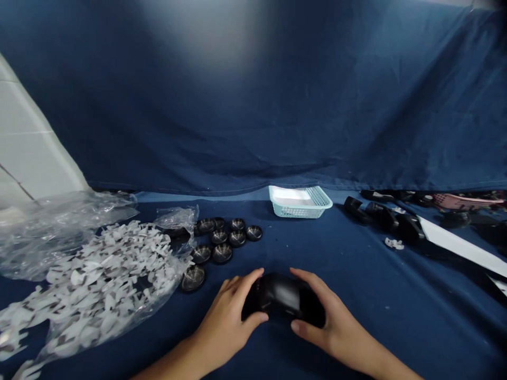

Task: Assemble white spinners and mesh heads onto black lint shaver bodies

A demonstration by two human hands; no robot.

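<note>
While 2 hands (225,319) (336,322) hold a black piece (283,295), the basket (299,212) contains white material (292,198).

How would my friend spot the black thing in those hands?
Find the dark blue cloth, then look low in the middle. The left hand and right hand hold the wide, shiny black piece between them. Unlike the smaller round black discs, it is long and curved.

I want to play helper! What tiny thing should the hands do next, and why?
Maybe tilt the black piece up a little, to look underneath: the left hand and the right hand hold it at opposite ends, and its underside is hidden from view.
</note>
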